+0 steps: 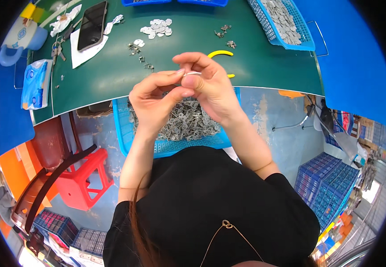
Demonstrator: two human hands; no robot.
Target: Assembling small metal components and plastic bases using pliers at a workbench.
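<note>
Both my hands are raised together over the near edge of the green table [264, 66]. Between the thumb and fingers of my right hand [213, 89] is a small, thin, whitish flat piece [194, 73], seen nearly edge-on. My left hand [150, 100] meets it from the side, thumb and forefinger pinched; anything between those fingertips is too small to make out. Yellow-handled pliers [221, 53] lie partly hidden behind my right hand. Beyond my left hand are small metal clips [134, 48] and a pile of flat whitish pieces [157, 29].
Below my hands, a blue basket [122, 129] holds many grey metal parts. Another blue basket [311, 43] of flat pieces stands far right. At left are a phone [92, 26], keys [58, 50], a mug [28, 35] and a tissue pack [36, 84]. A red stool [82, 182] stands lower left.
</note>
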